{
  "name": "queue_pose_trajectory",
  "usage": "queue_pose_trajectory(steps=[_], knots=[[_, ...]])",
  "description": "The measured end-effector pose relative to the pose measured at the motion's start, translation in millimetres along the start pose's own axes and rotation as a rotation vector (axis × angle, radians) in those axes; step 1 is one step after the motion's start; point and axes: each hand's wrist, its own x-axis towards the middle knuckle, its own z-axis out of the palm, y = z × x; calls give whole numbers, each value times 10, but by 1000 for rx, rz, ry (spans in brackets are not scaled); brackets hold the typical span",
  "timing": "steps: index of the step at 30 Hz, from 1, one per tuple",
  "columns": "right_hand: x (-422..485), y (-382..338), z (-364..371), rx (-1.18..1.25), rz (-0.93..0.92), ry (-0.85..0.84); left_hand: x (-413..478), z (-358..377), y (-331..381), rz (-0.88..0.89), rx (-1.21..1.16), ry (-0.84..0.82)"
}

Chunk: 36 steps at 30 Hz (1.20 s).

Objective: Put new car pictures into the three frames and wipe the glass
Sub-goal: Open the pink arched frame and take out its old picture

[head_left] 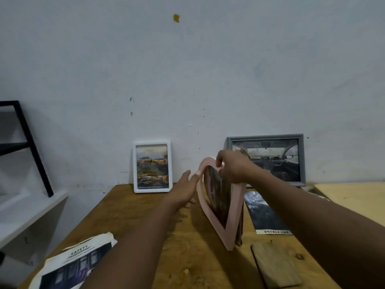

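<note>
Pink heart frame (233, 217) stands on its point, edge-on, on the wooden table (145, 215). Right hand (233, 166) pinches its top. Left hand (183, 188), fingers straight, touches its left lobe. White frame (153, 190) behind-left and grey frame (301, 159) behind-right lean on the wall.

Table (135, 215), centre: bare wood, matt, with visible grain and knots. Heart-shaped frame (231, 232), centre right: pink, smooth, matt. White frame (153, 189), centre: smooth, plastic-looking. Grey frame (302, 159), right: matt moulding, reflective glass. Brochure (263, 213), right: glossy paper. Board (277, 265), lower right: rough wood.
</note>
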Motion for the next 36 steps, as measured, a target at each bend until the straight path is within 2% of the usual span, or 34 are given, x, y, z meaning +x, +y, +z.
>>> queue_pose_trajectory(steps=[3,6,10,13,16,18,21,23,26,29,33,36], knots=[[-25,-278,123,-114,-47,61,-33,-42,115,-36,-185,32],[-15,-464,238,-109,-24,92,-15,-118,96,-108,-436,84],[-59,-685,390,205,100,-184,-25,-354,-19,-159,-587,172],[-77,-802,654,294,124,-306,-29,-528,-243,-220,-488,177],[-96,-776,975,302,134,-325,-116,-579,-515,-313,-401,150],[-129,-655,1137,294,136,-279,-178,-537,-660,-336,-358,150],[-229,-374,1203,77,206,-173,-218,-404,-856,-352,-279,144],[-289,-170,1201,-47,302,-186,-219,-294,-925,-377,-267,80],[-323,64,1276,-10,425,-231,-107,-189,-1018,-372,-231,73],[-325,143,1393,82,489,-205,-128,-105,-940,-329,-178,65],[-361,179,1443,137,489,-130,-145,8,-961,-208,1,50],[-416,172,1433,145,449,-69,-144,39,-986,-147,47,28]])
